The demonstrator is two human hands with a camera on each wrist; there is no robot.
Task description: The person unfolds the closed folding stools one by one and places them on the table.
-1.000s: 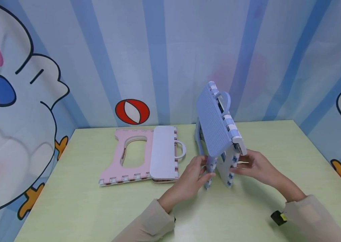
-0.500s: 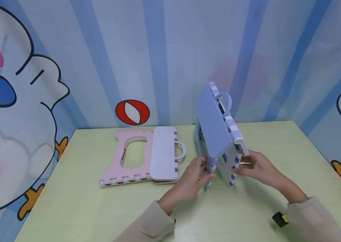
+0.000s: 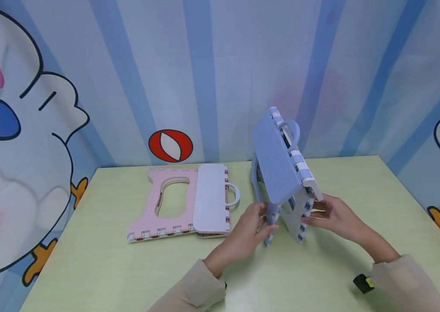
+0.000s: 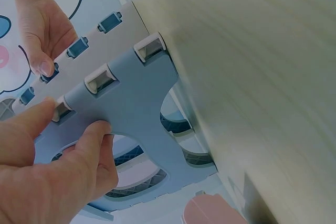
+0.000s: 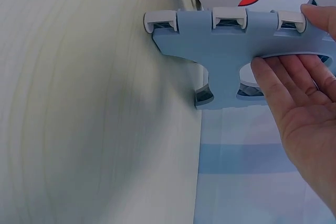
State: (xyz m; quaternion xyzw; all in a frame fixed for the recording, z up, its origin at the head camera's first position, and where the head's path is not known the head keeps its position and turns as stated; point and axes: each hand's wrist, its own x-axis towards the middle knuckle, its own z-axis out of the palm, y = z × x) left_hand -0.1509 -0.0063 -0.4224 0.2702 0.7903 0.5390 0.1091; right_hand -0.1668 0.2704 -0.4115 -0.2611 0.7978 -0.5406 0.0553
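A blue and white folding step stool (image 3: 276,162) stands partly unfolded on the right half of the table, its ribbed top still bent and a loop handle (image 3: 292,132) sticking up from it. My left hand (image 3: 243,229) grips the near edge of the left leg panel (image 4: 131,87), thumb at the hinged edge and fingers at the cutout. On the other side, my right hand (image 3: 334,216) holds the right leg panel (image 5: 223,51), its fingers reaching into the opening. Between the two leg panels is a narrow gap, wider toward the bottom.
To the left, a pink and white folding stool (image 3: 173,220) lies flat on the pale green table (image 3: 107,268), its loop handle (image 3: 237,193) pointing toward my left hand. A striped blue backdrop (image 3: 235,86) rises right behind the table's far edge.
My right hand has shifted slightly right with the right leg panel, so the blue stool's legs stand a little farther apart. My left hand has stayed in place.
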